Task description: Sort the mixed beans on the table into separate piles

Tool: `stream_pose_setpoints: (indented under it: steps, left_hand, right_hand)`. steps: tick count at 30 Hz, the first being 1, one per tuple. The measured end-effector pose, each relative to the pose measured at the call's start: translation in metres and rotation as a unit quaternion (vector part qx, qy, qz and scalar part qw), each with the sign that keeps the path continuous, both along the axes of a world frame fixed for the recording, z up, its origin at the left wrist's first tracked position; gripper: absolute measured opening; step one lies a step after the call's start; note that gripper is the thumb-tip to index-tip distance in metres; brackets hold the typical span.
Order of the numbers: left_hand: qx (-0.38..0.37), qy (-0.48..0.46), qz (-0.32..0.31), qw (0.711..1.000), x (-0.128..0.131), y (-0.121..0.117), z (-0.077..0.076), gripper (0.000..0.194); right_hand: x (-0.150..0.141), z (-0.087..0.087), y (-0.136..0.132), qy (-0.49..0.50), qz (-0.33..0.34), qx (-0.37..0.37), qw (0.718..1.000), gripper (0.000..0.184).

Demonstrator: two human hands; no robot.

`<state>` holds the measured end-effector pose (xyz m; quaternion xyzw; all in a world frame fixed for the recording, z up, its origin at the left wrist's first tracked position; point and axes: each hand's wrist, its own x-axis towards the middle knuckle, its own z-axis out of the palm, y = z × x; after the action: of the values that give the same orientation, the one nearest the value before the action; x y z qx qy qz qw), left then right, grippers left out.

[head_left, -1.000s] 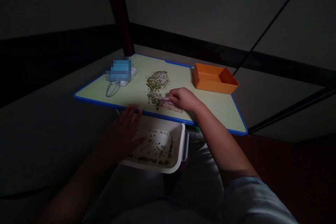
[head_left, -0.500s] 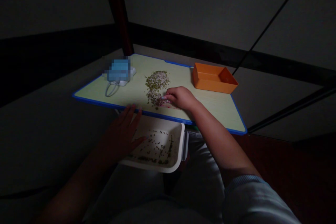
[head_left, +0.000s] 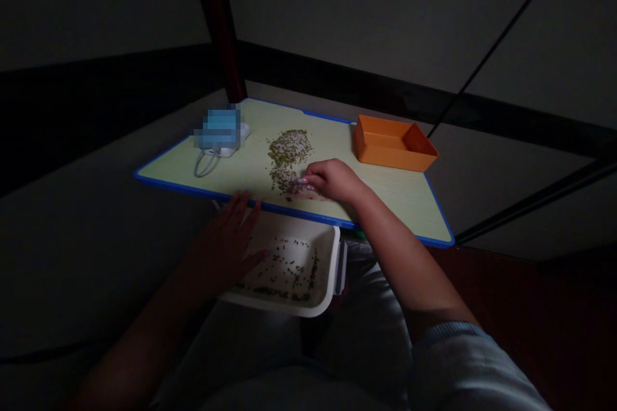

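Seeds [head_left: 290, 146] lie from the table's [head_left: 400, 192] middle toward its near edge. At their right side our right hand [head_left: 332, 179] is curled, its hold unclear; our left hand [head_left: 226, 244] spreads at this edge.

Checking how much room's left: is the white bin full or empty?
Mostly empty: the white bin has small dark grains thinly scattered over its floor; the left hand hides part.

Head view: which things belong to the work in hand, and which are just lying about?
In use, it seems:
pile of small grains, right hand at its near end
tabletop, left hand at its near edge
white tub below, dark bits inside

Lying about, probably:
orange box, far right
blurred blue-and-white object, far left
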<state>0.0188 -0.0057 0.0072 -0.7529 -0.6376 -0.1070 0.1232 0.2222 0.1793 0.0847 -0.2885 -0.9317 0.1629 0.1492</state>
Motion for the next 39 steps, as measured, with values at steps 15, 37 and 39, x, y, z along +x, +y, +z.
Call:
stream_pose_setpoints:
  steps: [15, 37, 39]
  left_hand:
    - [0.002, 0.016, 0.004, 1.0, 0.0002, -0.0013, -0.0009, 0.083]
    - [0.015, 0.034, -0.004, 0.999, -0.0003, -0.001, -0.0019, 0.081]
    - [0.013, 0.035, -0.004, 0.999, -0.0001, -0.0016, -0.001, 0.082]
  right_hand:
    - [-0.0011, 0.0003, 0.0001, 0.01, 0.013, -0.01, 1.0, 0.027]
    - [-0.0007, 0.0008, -0.0005, 0.017, 0.034, -0.017, 0.999, 0.024]
    - [0.0002, 0.0016, -0.0011, 0.019, 0.036, -0.023, 0.999, 0.025]
